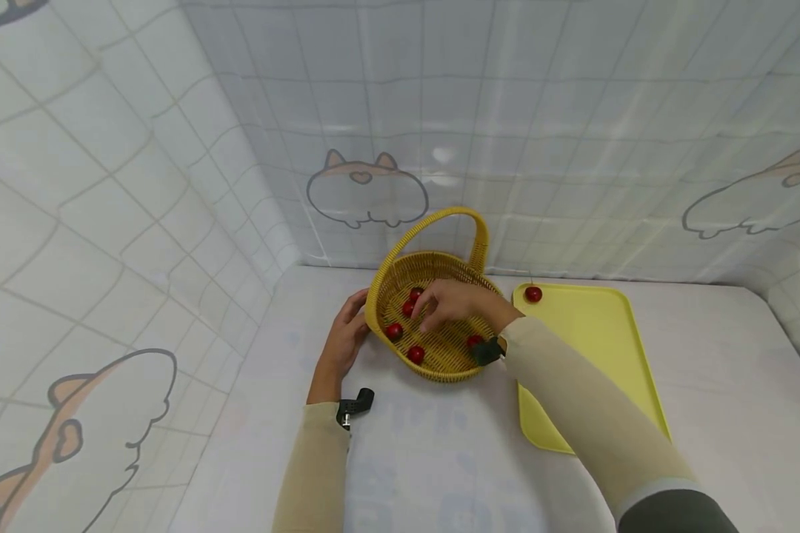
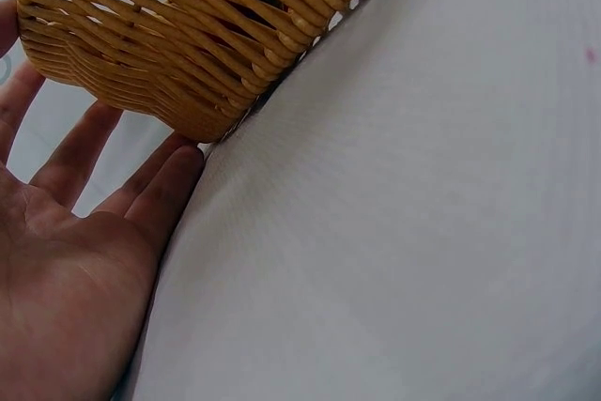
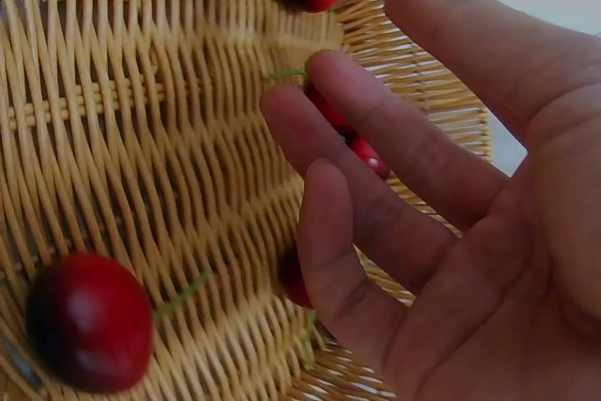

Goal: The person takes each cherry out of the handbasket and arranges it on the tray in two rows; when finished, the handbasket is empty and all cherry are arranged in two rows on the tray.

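Note:
A yellow wicker basket point(image 1: 450, 370) with a tall arched handle point(image 1: 433, 215) stands at the wall side of the table. Inside it lie several dark red cherries point(image 1: 416, 354), some with green stems, spread over the woven bottom. My left hand point(image 1: 344, 337) rests against the basket's left outer side, fingers point(image 2: 80, 152) spread and touching the weave. My right hand point(image 1: 455, 300) reaches into the basket from the right. In the right wrist view its fingers point(image 3: 404, 138) are loosely bent with nothing between them, and a cherry point(image 3: 89, 321) lies apart from them. Other cherries point(image 3: 329, 105) are partly hidden behind the fingers.
Right of the basket, a yellow tray point(image 1: 587, 355) lies on the white tabletop point(image 1: 433, 459), partly under my right forearm. One cherry point(image 1: 533, 294) with an upright stem sits in its far left corner. A tiled-pattern curtain point(image 1: 547, 148) hangs behind.

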The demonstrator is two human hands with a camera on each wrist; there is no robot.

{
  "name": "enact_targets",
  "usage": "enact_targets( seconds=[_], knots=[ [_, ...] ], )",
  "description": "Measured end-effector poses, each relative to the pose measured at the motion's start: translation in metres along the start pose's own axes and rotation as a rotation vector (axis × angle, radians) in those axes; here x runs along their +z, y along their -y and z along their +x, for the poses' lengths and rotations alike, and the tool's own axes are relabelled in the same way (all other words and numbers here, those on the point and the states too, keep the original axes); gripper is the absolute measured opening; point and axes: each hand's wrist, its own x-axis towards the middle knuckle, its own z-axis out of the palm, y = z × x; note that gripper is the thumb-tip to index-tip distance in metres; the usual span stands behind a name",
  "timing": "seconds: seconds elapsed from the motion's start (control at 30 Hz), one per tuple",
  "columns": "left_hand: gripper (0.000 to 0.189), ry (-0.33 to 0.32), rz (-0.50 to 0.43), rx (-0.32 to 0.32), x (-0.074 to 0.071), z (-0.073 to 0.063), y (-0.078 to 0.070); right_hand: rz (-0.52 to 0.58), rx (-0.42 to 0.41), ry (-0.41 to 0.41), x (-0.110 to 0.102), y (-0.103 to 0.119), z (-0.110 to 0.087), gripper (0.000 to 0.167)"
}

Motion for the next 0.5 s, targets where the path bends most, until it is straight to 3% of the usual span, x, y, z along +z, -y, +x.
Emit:
enact_targets(
  seconds=[0.27, 0.5],
  knots=[
    [0.047, -0.006, -0.002, -0.003, 0.001, -0.001, -0.001, -0.05, 0.028, 0.06, 0.01, 0.003, 0.01, 0.025],
    [0.047, -0.019, 0.004, -0.021, 0.001, -0.002, -0.002, 0.059, 0.166, 0.144, 0.018, 0.009, 0.015, 0.024]
  ],
)
